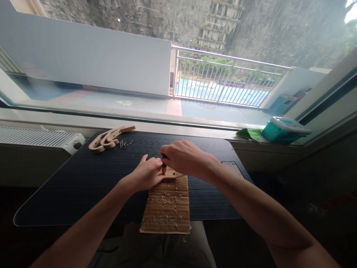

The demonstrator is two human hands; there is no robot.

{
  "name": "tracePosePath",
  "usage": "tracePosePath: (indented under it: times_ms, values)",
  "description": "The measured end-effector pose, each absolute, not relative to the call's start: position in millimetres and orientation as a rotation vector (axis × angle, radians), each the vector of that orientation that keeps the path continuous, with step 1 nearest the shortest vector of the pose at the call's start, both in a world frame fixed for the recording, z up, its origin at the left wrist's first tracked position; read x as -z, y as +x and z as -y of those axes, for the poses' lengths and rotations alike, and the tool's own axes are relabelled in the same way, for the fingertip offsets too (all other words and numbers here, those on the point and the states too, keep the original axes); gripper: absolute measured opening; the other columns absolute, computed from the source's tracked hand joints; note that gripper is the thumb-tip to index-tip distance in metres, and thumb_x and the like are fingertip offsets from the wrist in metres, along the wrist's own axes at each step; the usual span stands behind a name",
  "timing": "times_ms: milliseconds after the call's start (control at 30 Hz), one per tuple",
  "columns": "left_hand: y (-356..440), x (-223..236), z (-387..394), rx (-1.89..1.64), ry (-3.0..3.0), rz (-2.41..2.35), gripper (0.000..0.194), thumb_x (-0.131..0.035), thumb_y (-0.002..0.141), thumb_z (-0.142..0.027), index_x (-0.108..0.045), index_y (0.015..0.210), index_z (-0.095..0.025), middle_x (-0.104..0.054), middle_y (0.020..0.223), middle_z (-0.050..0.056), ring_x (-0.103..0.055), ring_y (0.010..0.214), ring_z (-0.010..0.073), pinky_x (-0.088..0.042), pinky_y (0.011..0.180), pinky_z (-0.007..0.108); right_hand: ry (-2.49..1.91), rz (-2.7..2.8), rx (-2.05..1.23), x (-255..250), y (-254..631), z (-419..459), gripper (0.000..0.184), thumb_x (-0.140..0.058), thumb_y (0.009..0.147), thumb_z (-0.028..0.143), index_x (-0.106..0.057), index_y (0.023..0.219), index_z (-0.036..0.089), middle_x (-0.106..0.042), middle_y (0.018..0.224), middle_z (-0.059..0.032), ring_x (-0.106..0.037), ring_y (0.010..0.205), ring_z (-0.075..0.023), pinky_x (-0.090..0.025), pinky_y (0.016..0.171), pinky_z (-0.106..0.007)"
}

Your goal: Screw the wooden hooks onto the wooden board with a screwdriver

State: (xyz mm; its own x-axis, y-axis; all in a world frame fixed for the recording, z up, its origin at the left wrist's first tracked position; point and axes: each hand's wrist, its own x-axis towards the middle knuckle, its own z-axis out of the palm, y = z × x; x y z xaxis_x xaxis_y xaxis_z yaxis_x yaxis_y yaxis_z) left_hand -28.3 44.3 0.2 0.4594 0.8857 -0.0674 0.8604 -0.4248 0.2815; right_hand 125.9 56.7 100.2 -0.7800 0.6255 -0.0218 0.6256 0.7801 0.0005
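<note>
- Here's our right hand point(182, 157), wrapped around the tool point(164, 170), frame centre!
- Our left hand point(148, 173) steadies the wooden piece point(170, 174), mid-frame on cardboard point(167, 209); whether it's gripping, we can't tell.
- Danger: pushing off-line could skid the tip into our left hand.

Pale wooden piece point(169, 175): round hole visible, on brown corrugated cardboard point(167, 204) | Black-and-orange hand tool point(164, 169): near-upright over wooden piece

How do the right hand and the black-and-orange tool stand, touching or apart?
Touching. The head view shows the right hand with its fingers closed around the upper end of the black-and-orange tool.
</note>
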Motion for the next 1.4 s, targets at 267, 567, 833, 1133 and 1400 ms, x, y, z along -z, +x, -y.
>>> tracePosePath:
  times_ms: [267, 567, 833, 1133, 1400]
  values:
    - [-26.7, -6.6, -42.9, -0.112, 2.423, -1.497, 0.013, -0.049, 0.080, -0.024, -0.062, 0.080, -0.021, -0.066, 0.090, 0.005, -0.057, 0.098, 0.0248, -0.025, 0.100, 0.061, 0.994, -2.954, -0.064, -107.2, 127.5, -55.2, 0.010, -0.051, 0.085, 0.014, -0.061, 0.089, 0.014, -0.063, 0.072, -0.0056, -0.048, 0.058, -0.0093, -0.022, 0.050, -0.026]
    - [-27.4, -2.1, -44.4, -0.103, 2.404, -1.528, 0.014, -0.052, 0.081, -0.026, -0.064, 0.085, -0.021, -0.065, 0.093, 0.005, -0.057, 0.097, 0.0244, -0.021, 0.103, 0.060, 1.057, -2.891, -0.066, -107.0, 126.2, -56.3, 0.017, -0.049, 0.089, 0.019, -0.063, 0.083, 0.012, -0.064, 0.071, -0.0083, -0.049, 0.057, -0.0100, -0.024, 0.051, -0.027]
    - [-27.7, -3.3, -44.5, -0.136, 2.418, -1.499, 0.012, -0.052, 0.080, -0.024, -0.064, 0.079, -0.021, -0.065, 0.091, 0.005, -0.056, 0.099, 0.0260, -0.024, 0.100, 0.060, 0.946, -2.865, 0.015, -118.6, 125.9, -53.8, 0.017, -0.053, 0.084, 0.013, -0.064, 0.096, 0.016, -0.066, 0.077, -0.0060, -0.053, 0.064, -0.0116, -0.025, 0.052, -0.026]
    - [-26.9, -5.6, -42.7, -0.131, 2.414, -1.497, 0.013, -0.050, 0.080, -0.024, -0.063, 0.082, -0.022, -0.065, 0.093, 0.005, -0.056, 0.100, 0.0261, -0.023, 0.101, 0.061, 0.986, -2.848, -0.027, -114.0, 123.4, -54.6, 0.015, -0.050, 0.087, 0.017, -0.064, 0.087, 0.012, -0.066, 0.073, -0.0091, -0.054, 0.062, -0.0127, -0.025, 0.052, -0.028]
    - [-27.7, -2.4, -43.9, -0.155, 2.429, -1.495, 0.013, -0.050, 0.080, -0.025, -0.062, 0.079, -0.021, -0.065, 0.092, 0.005, -0.057, 0.097, 0.0255, -0.024, 0.100, 0.062, 1.029, -2.913, 0.018, -111.6, 127.5, -58.6, 0.019, -0.048, 0.085, 0.016, -0.064, 0.096, 0.015, -0.069, 0.084, -0.0079, -0.056, 0.067, -0.0143, -0.024, 0.052, -0.027]
